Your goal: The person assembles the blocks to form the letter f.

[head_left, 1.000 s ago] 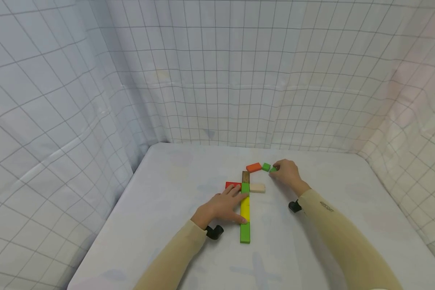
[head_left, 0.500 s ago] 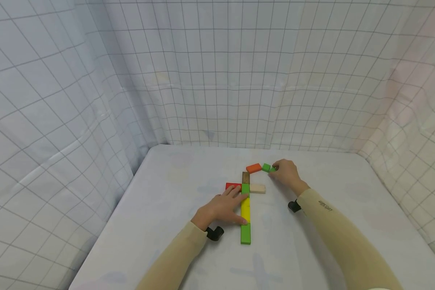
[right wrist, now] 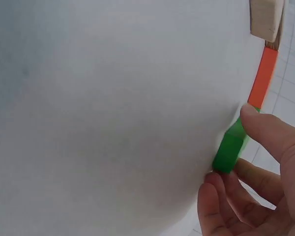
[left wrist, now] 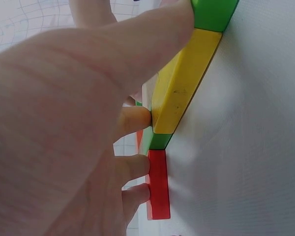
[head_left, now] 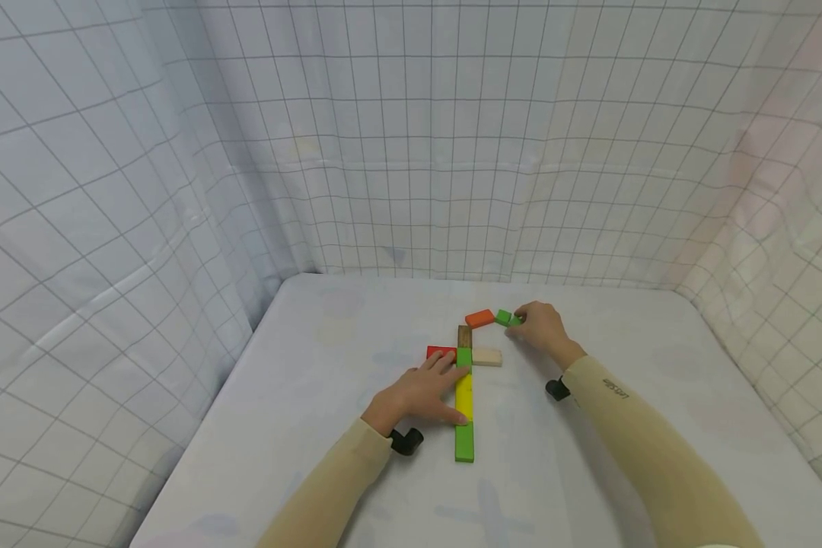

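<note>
My left hand [head_left: 425, 392] rests with spread fingers over a line of blocks in the head view. Its thumb touches where the yellow block [left wrist: 179, 88] meets the near green block [head_left: 464, 443]. Other fingertips rest on the red block [left wrist: 159, 184] and beside the yellow one. At the back right, my right hand [head_left: 543, 329] pinches a small green block [right wrist: 229, 147] between thumb and fingers. A second small green block [head_left: 503, 317] lies just left of it, close to an orange block [head_left: 480, 318]. Whether the two green blocks touch is hard to tell.
A brown block [head_left: 464, 336] links the orange block to the upper green block [head_left: 463, 358]. A cream block [head_left: 487, 357] sticks out rightward. Everything lies on a white-covered table [head_left: 301, 358], enclosed by grid-patterned cloth walls [head_left: 425, 137].
Very little differs. My right fingertips have shifted slightly left around the small green block; my left hand stays in place on the blocks.
</note>
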{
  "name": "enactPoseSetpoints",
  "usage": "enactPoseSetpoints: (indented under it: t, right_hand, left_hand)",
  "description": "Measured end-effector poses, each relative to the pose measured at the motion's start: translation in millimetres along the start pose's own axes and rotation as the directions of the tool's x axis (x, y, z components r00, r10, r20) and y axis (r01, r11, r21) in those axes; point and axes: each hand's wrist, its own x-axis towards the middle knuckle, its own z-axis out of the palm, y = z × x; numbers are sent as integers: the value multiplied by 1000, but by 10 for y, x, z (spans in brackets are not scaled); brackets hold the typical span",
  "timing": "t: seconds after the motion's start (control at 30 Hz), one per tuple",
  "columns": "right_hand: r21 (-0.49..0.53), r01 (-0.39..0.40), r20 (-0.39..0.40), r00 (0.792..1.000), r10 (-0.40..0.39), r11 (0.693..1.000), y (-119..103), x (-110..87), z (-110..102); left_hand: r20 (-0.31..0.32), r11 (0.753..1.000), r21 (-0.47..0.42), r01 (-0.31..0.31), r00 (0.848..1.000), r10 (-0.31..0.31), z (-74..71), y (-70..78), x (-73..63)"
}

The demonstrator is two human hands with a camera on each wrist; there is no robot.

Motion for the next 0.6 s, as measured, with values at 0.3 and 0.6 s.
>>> enactPoseSetpoints:
  t: [0.3,0.6]
  right_hand:
    - [-91,13,75,997,-6,996,39,-78,-176]
    - [-169,59,132,991,-37,984,99,-238,-409]
  left_hand:
    - [-1,1000,10,-5,1000,5,27,-18,33]
    - [-4,1000,-13,-11,1000,11,12,-13,4]
